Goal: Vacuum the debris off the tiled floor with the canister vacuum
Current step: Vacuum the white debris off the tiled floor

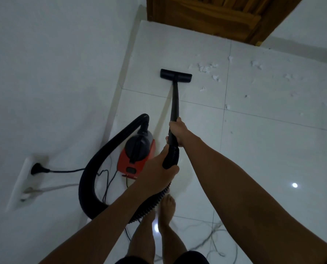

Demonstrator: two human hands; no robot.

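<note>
1. Black rigid plastic wand [175, 100] is held in your right hand [177, 133], fingers wrapped round its lower end, just above the ribbed cuff.
2. Your left hand [158, 172] grips the black ribbed hose [94, 164] directly below the right-hand grip; the two hands nearly touch.
3. From the left grip the hose loops down and left, then arcs up to the top of the red-and-grey canister vacuum [136, 151], which sits on the floor just left of both hands.
4. Ahead of the right grip, at the wand's far end, the flat black floor nozzle [176, 74] lies on the glossy white tiled floor [254, 149].
5. White fluffy debris [206, 68] lies scattered right of the nozzle, the nearest bits just beside its right end; more spreads further right.
6. Left of the grips, a black plug [37, 168] sits in a white wall socket [23, 180].
7. Beyond the nozzle stands a brown wooden door [216, 16].
</note>
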